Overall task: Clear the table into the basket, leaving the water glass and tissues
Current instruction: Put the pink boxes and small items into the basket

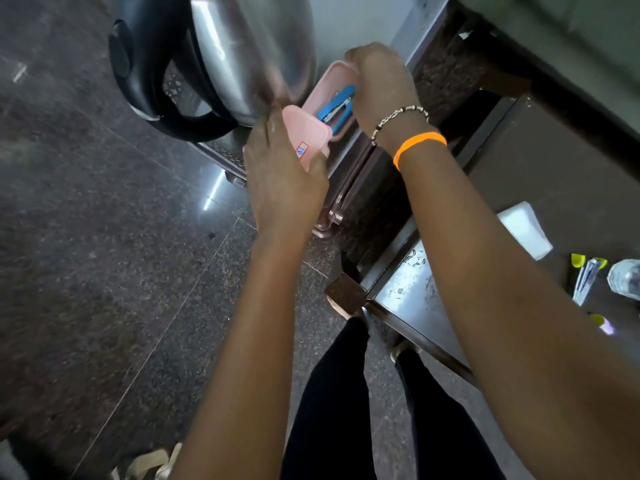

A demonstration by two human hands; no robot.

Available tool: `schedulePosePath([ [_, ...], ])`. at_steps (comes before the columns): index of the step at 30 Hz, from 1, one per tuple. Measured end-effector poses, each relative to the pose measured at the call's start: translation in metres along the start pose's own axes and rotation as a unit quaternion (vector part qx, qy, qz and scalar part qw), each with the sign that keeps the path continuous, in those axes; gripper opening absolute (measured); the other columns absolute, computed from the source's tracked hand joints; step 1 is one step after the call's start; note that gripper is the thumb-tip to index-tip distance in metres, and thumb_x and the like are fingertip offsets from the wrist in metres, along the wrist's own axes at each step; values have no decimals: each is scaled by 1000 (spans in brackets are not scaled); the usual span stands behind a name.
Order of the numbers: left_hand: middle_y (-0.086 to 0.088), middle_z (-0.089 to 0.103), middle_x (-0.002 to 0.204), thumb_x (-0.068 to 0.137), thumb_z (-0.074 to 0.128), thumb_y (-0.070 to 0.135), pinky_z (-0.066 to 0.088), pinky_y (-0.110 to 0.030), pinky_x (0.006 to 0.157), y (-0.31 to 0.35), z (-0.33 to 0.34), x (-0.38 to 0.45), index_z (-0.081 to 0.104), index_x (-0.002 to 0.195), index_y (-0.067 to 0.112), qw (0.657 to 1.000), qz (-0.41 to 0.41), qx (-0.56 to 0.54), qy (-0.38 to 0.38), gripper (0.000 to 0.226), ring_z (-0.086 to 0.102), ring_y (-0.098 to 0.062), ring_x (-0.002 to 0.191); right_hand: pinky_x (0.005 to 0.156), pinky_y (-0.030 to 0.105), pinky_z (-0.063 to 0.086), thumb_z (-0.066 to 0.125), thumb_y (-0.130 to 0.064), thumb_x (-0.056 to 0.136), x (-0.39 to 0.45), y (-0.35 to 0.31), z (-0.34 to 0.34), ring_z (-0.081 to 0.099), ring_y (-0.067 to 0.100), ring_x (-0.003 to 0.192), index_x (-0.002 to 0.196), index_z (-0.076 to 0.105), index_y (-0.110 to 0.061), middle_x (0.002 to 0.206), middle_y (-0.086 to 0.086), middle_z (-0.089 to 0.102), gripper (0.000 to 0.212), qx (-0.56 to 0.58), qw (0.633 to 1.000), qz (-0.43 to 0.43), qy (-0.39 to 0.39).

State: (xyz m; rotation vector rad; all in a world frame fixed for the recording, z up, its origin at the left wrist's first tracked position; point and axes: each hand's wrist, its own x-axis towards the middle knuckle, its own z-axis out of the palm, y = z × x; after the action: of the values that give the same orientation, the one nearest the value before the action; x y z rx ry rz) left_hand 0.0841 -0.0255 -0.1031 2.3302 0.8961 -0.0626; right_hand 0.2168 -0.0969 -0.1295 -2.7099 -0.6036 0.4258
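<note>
Up close, left hand (280,174) gripping pink lid (304,140), right hand (377,81) holding pink box (334,81).

Below me, dark speckled stone floor (104,237), polished, showing light glare. Dark wooden table (554,150) at my right.

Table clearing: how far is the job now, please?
Done: cannot tell; no basket shows. In hand: left hand holds the pink lid, right hand the open pink box with a blue tool. Left: small items lie on the table.
</note>
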Motion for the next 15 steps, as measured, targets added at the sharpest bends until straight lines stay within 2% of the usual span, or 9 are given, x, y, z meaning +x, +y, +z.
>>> schedulePosePath([
  [2, -14, 42, 140, 81, 59, 15, 29, -35, 110, 6, -4, -9, 42, 137, 8, 998, 20, -46, 33, 59, 38, -29, 130, 101, 34, 35, 36, 9, 79, -17, 1, -6, 49, 32, 120, 119, 54, -3, 126, 17, 55, 46, 74, 996, 5, 43],
  [4, -13, 49, 131, 80, 58, 12, 31, -24, 102, 13, -5, -23, 52, 125, 9, 994, 43, -80, 63, 45, 44, -25, 121, 97, 35, 39, 34, 10, 73, -41, 5, -12, 54, 31, 111, 111, 59, -3, 118, 17, 59, 47, 153, 985, 6, 80],
  [6, -9, 54, 121, 81, 57, 13, 34, -22, 97, 23, 0, -42, 59, 113, 12, 990, 57, -111, 61, 32, 50, -22, 114, 92, 34, 43, 36, 10, 73, -71, 17, -17, 58, 29, 102, 103, 63, -4, 108, 17, 62, 43, 217, 970, 12, 106],
  [9, -3, 59, 108, 84, 56, 13, 47, -33, 94, 34, 18, -71, 61, 103, 16, 987, 67, -146, 0, 20, 58, -17, 100, 82, 26, 44, 42, 9, 77, -117, 39, -19, 61, 24, 91, 95, 66, -4, 99, 15, 65, 33, 274, 954, 47, 110],
  [12, -7, 63, 104, 85, 55, 8, 50, -27, 85, 42, 51, -103, 63, 98, 16, 982, 71, -154, -78, 17, 59, -11, 89, 82, 26, 45, 46, 8, 80, -171, 77, -14, 61, 24, 91, 93, 67, -5, 97, 14, 66, 28, 286, 948, 103, 91],
  [15, -4, 63, 100, 86, 55, 4, 49, -25, 82, 48, 89, -142, 65, 97, 15, 977, 70, -131, -156, 19, 59, -9, 84, 82, 31, 48, 48, 6, 82, -230, 124, -3, 62, 26, 90, 95, 66, -5, 100, 14, 66, 25, 277, 943, 171, 63],
])
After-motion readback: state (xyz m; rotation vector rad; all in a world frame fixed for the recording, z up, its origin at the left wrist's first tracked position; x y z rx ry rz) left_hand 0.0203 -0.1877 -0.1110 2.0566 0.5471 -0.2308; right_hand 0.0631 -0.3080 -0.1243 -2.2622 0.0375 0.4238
